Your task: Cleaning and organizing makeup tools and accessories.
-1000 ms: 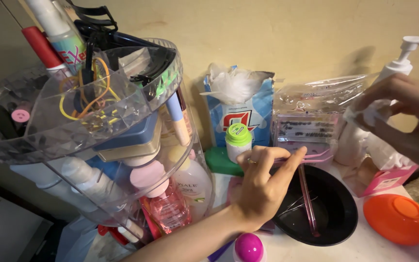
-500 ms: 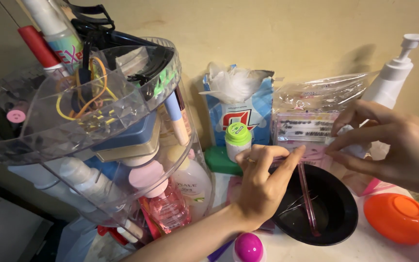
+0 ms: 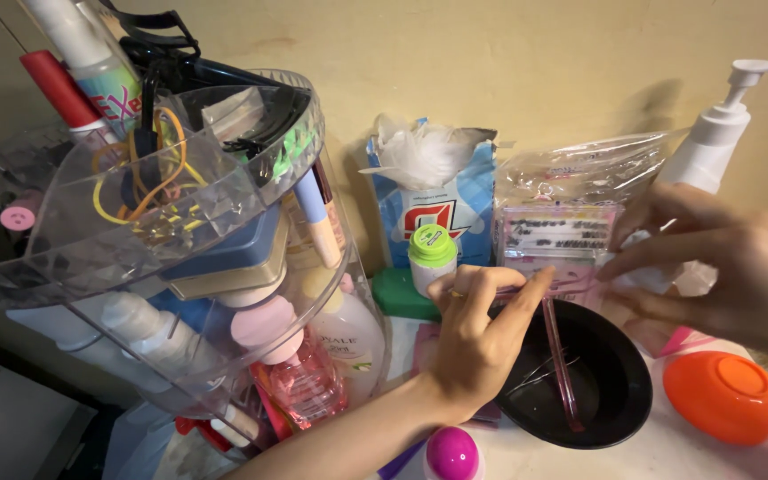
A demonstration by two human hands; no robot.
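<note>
Clear plastic, my tiered organiser (image 3: 135,231) crowds the left of the desk (image 3: 668,458), stuffed with bottles and hair ties. Next, my left hand (image 3: 477,333) stays pinched shut on the pink tweezers (image 3: 555,356), their tips down in the black bowl (image 3: 593,378). My right hand (image 3: 722,267) has come down from the white pump bottle (image 3: 700,151) and now closes on a white wipe (image 3: 637,271) just beside the tweezers' upper end. The orange lid (image 3: 726,396) lies far right.
</note>
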